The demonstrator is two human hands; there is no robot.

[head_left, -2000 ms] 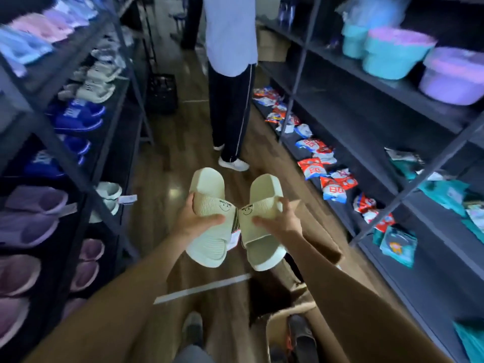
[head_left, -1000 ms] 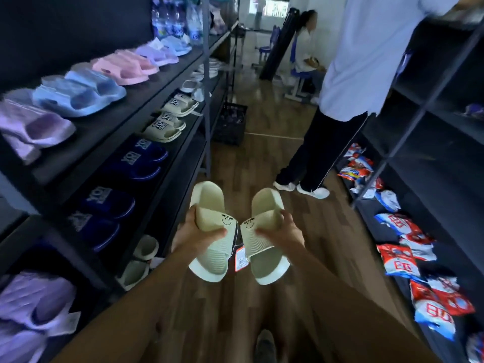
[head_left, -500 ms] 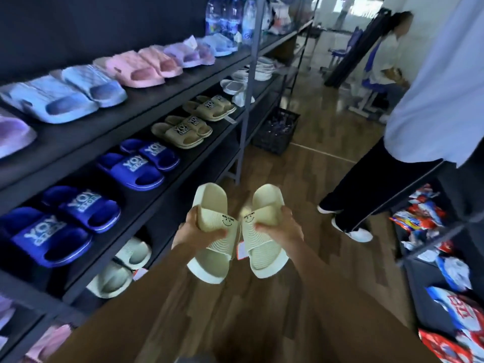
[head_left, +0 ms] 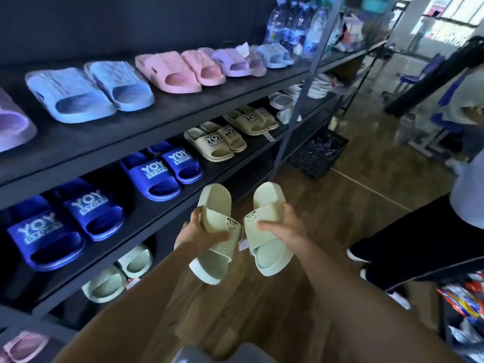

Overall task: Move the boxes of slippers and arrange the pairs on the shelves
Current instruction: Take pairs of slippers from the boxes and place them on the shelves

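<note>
The carrying step is in hand: the left hand (head_left: pixel 201 231) clasps one pale green slipper (head_left: pixel 213 234) by its strap, the right hand (head_left: pixel 284 227) its mate (head_left: pixel 269 229), side by side at centre. Next, I judge, lower them toward the matching green pair (head_left: pixel 117 275) at 8 o'clock on the bottom shelf (head_left: pixel 56 301)

Pale green slippers (head_left: pixel 239 231) in my hands, ribbed straps w/ black smiley + "WELCOME" print. Top shelf (head_left: pixel 162 121), dark grey: light blue pair (head_left: pixel 89 91), pink pair (head_left: pixel 180 70), lilac pair (head_left: pixel 237 62). Mid shelf: royal blue pairs (head_left: pixel 162 170) w/ white "YOY STORE" logo, beige pairs (head_left: pixel 216 141) w/ same logo. Bottom shelf: pale green ribbed pair (head_left: pixel 117 276). Floor (head_left: pixel 353 205) brown wood-grain.
</note>
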